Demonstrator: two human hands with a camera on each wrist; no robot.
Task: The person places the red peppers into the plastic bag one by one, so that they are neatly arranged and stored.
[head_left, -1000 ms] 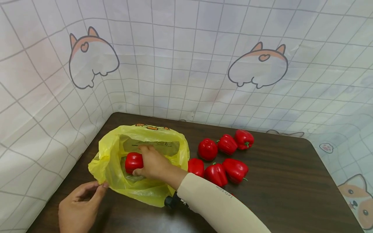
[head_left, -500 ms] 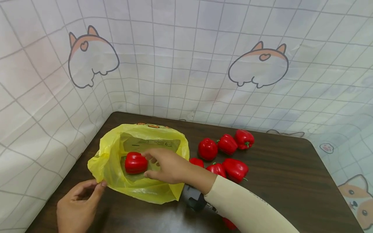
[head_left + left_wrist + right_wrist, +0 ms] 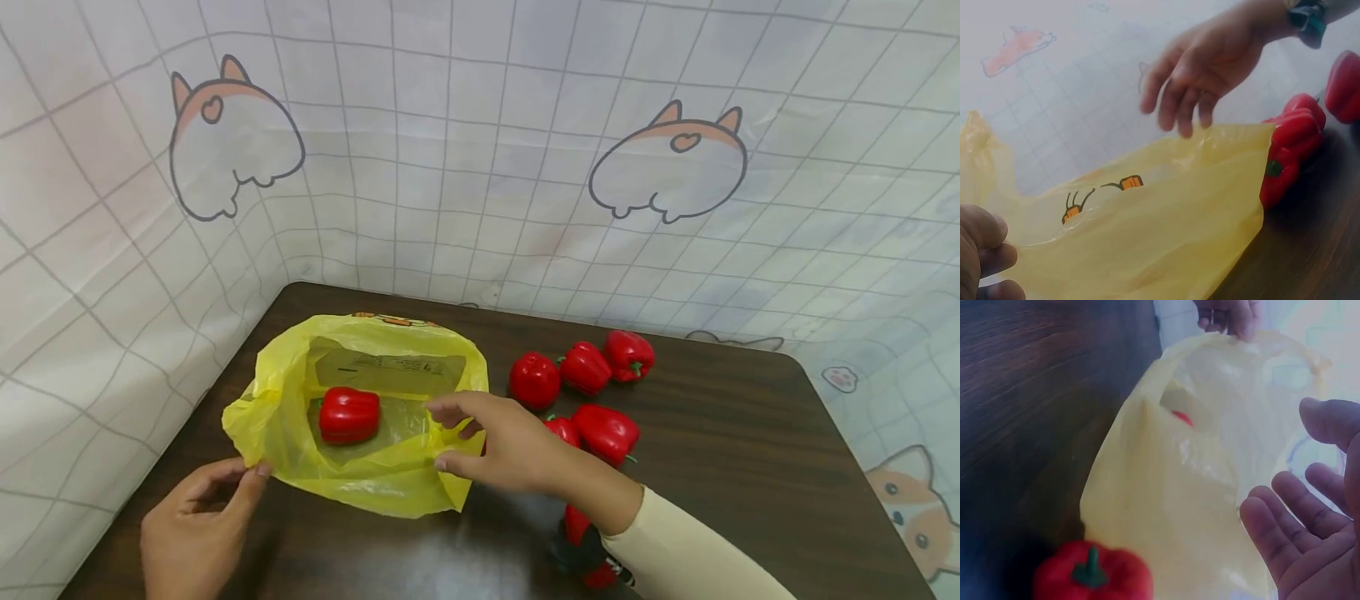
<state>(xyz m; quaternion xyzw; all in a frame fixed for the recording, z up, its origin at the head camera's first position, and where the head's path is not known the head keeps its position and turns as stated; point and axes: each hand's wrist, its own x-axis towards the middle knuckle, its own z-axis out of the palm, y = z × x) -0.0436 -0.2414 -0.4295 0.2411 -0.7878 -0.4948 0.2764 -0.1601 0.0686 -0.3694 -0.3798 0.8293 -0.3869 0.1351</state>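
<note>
In the head view a yellow plastic bag (image 3: 375,492) lies with its mouth wide, one red bell pepper (image 3: 349,415) inside. My left hand (image 3: 202,527) pinches the bag's rim at its near left corner between thumb and fingers. Over the bag's right edge hovers my right hand (image 3: 510,442), empty, fingers apart and loosely bent. The right wrist view shows that hand (image 3: 1310,531) beside the bag (image 3: 1147,487), with a red pepper (image 3: 1094,572) below. In the left wrist view the right hand (image 3: 1210,69) is above the bag's rim (image 3: 1229,134).
Several red peppers stand right of the bag, among them one at the back (image 3: 628,356) and one nearer (image 3: 606,433). Another red pepper (image 3: 576,525) is partly hidden by my right wrist. A patterned cloth (image 3: 480,167) hangs behind the dark table (image 3: 735,467).
My right hand has let go of the pepper inside the bag and moved right to the bag's edge. The pepper stays in the bag, and my left hand keeps its pinch on the rim.
</note>
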